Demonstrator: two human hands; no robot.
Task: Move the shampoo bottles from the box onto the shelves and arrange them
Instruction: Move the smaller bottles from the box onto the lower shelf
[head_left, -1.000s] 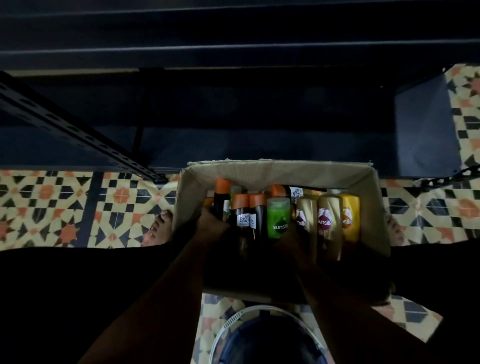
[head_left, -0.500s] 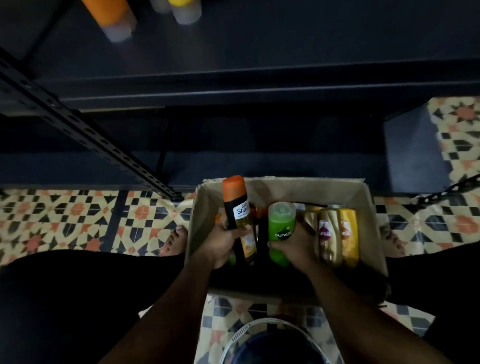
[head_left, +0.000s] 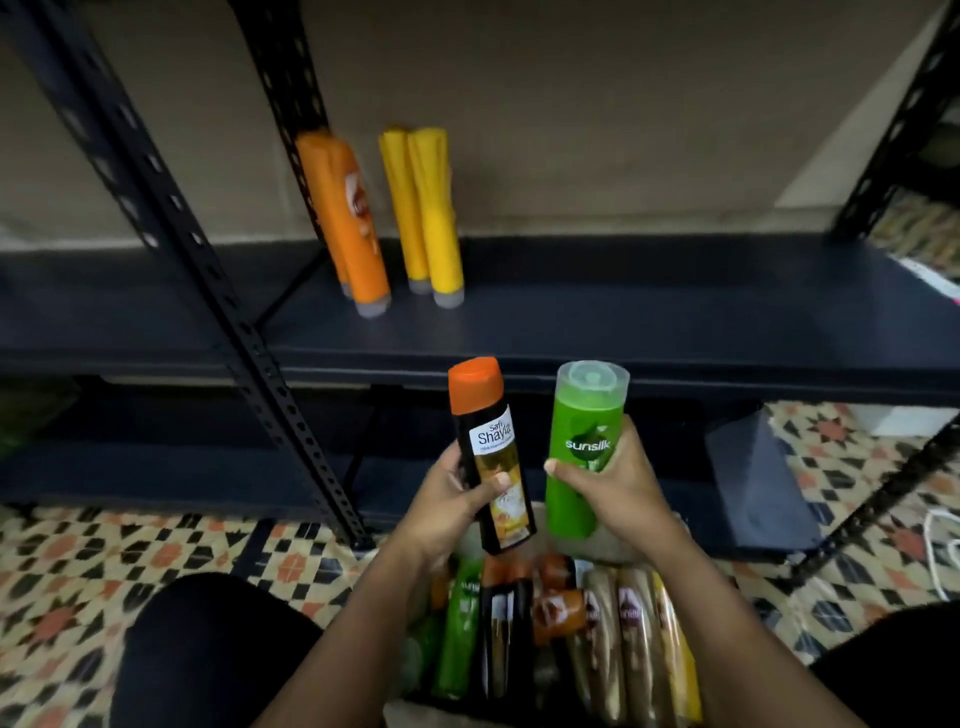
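Two bottles are up out of the box, one in each of my hands. My left hand (head_left: 451, 499) is wrapped round the lower body of the black plastic shampoo bottle with the orange cap and white label (head_left: 491, 457), thumb across its front; its long axis stands nearly upright, cap leaning slightly away to the left. Just to its right, close beside but not touching as far as I can tell, my right hand (head_left: 610, 483) grips the green plastic shampoo bottle with the clear cap (head_left: 584, 441) around its middle, also upright, cap on top.

Beyond and above both grips runs the dark metal shelf board (head_left: 623, 322). To the upper left of my left hand, two orange tube-shaped bottles (head_left: 348, 218) and two yellow tube-shaped bottles (head_left: 423, 213) already stand cap-down on it. The bare stretch of board lies straight ahead of my right hand and on to its right.

Below my wrists, the cardboard box (head_left: 613, 545) still holds many bottles lying side by side: green, black, orange, gold.

I judge the next move is forward and up over the shelf's front edge. Both bottles are already upright, so no turning is needed. Neither hand looks clearly nearer the board; the left lies closer to the row already standing.
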